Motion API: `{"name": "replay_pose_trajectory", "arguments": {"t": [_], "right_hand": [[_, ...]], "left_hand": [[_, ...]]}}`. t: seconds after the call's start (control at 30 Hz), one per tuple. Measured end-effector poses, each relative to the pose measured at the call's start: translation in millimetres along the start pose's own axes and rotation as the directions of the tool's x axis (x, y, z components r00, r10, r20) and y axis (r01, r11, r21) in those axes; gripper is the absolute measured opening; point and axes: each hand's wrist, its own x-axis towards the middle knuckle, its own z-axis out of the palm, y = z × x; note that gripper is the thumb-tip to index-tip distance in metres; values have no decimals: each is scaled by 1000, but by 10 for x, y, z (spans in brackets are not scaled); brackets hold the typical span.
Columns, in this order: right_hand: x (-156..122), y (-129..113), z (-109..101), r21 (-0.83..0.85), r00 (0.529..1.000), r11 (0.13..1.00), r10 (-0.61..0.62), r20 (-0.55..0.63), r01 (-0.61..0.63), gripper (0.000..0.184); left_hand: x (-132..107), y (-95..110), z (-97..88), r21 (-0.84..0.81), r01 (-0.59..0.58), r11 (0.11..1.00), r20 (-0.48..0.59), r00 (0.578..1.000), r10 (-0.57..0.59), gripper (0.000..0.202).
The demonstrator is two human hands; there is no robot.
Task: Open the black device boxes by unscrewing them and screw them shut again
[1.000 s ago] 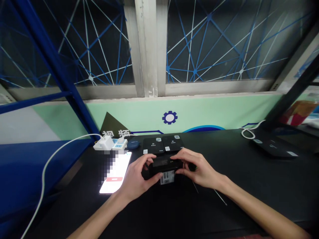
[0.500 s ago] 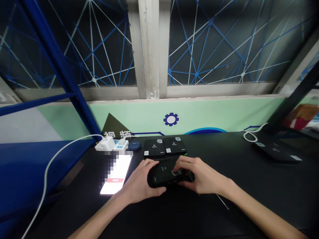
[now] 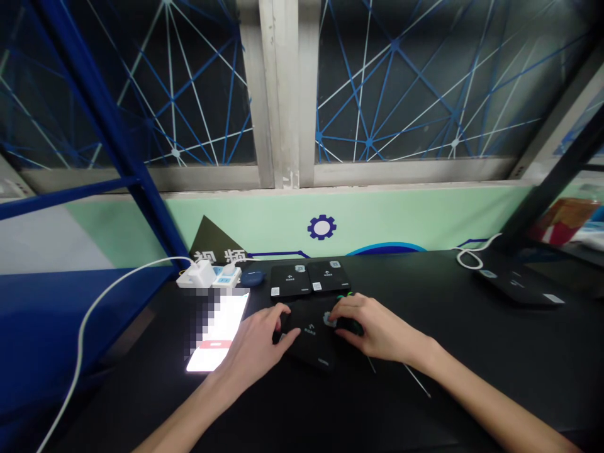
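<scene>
A flat black device [image 3: 311, 343] with small white markings lies face up on the black table [image 3: 472, 365]. My left hand [image 3: 257, 349] grips its left edge, fingers curled round it. My right hand [image 3: 372, 327] grips its right side, fingertips pressed on the top near a small round label. Two similar black devices [image 3: 309, 279] lie side by side just behind it.
A lit phone [image 3: 218, 330] lies to the left of my hands. Behind it a white power strip [image 3: 207, 277] with a charger and white cable, and a small dark blue case [image 3: 253, 277]. Another black device [image 3: 516, 286] and coiled white cable [image 3: 469, 257] sit at the far right.
The black device was held on edge with its barcode label facing me; both hands have turned it over and laid it flat, top face up, on the table.
</scene>
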Motion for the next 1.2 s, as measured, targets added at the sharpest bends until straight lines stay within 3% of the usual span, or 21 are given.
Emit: {"name": "replay_pose_trajectory", "arguments": {"t": [0.13, 0.37, 0.47, 0.7, 0.87, 0.97, 1.07, 1.2], "right_hand": [[-9, -36, -5, -3, 1000, 1000, -7, -19, 7, 31], [-36, -85, 117, -12, 998, 1000, 16, 59, -15, 92], [-14, -125, 201, -51, 997, 998, 40, 62, -37, 104], [61, -191, 250, -66, 997, 995, 69, 19, -68, 83], [57, -111, 59, 56, 996, 995, 86, 16, -87, 63], [103, 14, -48, 88, 994, 992, 94, -55, -88, 56], [252, 158, -84, 106, 988, 993, 68, -135, -54, 51], [585, 295, -21, 67, 989, 997, -25, -149, 36, 50]], "left_hand": [[13, 1, 14, -54, 4, 999, 33, 999, -2, 16], [3, 22, 6, -67, -2, 998, 64, 998, 6, 35], [6, 13, 20, -41, -17, 999, 72, 997, 20, 39], [15, -40, -9, 109, -21, 994, 55, 998, 15, 49], [-16, -67, -23, 162, -35, 986, 64, 998, 25, 37], [-26, -88, -9, 188, -74, 979, 98, 994, 57, 26], [-30, -100, 5, 198, -118, 973, 108, 989, 98, 25], [-32, -114, 23, 205, -144, 968, 109, 986, 124, 25]]}}
